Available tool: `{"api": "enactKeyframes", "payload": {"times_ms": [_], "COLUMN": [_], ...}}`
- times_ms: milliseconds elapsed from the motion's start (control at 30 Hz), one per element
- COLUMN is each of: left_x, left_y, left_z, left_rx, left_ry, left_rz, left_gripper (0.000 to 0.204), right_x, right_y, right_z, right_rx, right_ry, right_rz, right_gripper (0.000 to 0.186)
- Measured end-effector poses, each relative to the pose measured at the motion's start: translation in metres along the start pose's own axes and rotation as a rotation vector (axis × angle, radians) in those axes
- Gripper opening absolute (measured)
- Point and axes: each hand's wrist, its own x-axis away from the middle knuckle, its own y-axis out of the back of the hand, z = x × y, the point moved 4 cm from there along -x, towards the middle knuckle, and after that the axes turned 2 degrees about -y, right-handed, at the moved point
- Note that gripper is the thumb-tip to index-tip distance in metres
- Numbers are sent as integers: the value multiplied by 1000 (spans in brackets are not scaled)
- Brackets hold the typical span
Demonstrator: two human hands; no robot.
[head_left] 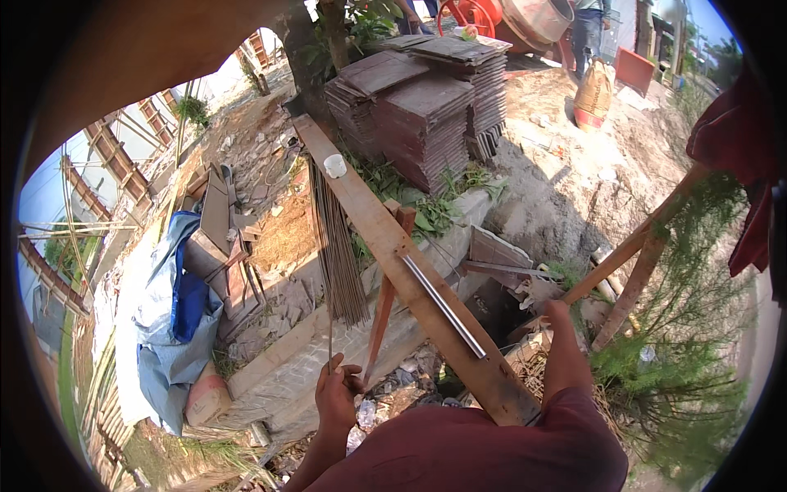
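My left hand (336, 392) is closed around the lower end of a thin metal rod (330, 340), with the fingertips pinched on it. The rod rises toward a bundle of long thin rods (332, 254) hanging along the left side of a wooden plank (373, 225). A shiny silver metal bar (444, 307) lies lengthwise on the plank, and a white cup-like container (334, 166) stands near its far end. My right hand (559, 315) is off the plank's right side, near a wooden beam (598, 275); its fingers are hard to make out.
Stacked reddish-brown tiles (426, 111) stand beyond the plank. Blue sheeting (184, 320) lies at left by a low concrete wall (287, 373). A leafy bush (672, 369) grows at right. Farther back are a sack (593, 98), a concrete mixer (533, 25) and a person's legs (586, 41).
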Motion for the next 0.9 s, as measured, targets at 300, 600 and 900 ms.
{"api": "enactKeyframes", "payload": {"times_ms": [300,600,900], "left_x": [-13,-30,-30], "left_y": [-8,-26,-11], "left_z": [-10,-19,-35], "left_rx": [-97,-90,-159], "left_ry": [-35,-84,-89], "left_rz": [-1,98,79], "left_gripper": [39,38,32], "right_x": [318,58,276], "right_y": [-11,-5,-47], "right_z": [254,119,217], "right_rx": [-141,864,-76], "right_ry": [1228,629,766], "right_rz": [736,82,979], "right_gripper": [50,62,57]}}
